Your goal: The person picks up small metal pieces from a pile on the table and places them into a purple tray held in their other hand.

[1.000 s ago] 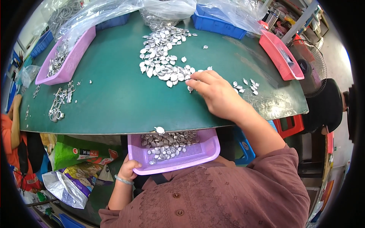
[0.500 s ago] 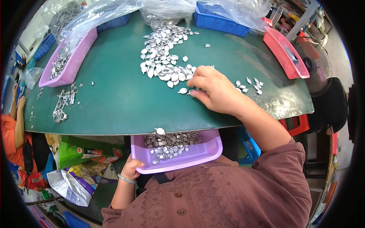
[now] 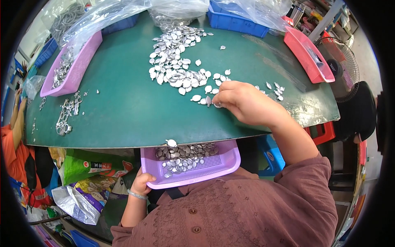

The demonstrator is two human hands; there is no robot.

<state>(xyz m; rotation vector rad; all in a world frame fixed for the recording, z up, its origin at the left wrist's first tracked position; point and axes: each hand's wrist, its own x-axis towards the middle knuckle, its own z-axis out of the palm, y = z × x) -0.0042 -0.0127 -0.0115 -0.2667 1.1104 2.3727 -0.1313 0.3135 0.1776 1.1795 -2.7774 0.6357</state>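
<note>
Right hand [image 3: 247, 103] curled, fingertips pressing small silver oval pieces [image 3: 181, 61] at the near end of the pile on the green table [image 3: 123, 111]; grip itself hidden. Left hand [image 3: 142, 183] clasping the purple tray [image 3: 214, 164] below the table edge, fingers partly hidden.

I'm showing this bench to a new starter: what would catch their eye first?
The big heap of small silver oval pieces spread over the green table, with the right hand picking at its near edge. Below the table edge, the left hand holds a purple tray partly filled with the same pieces.
</note>
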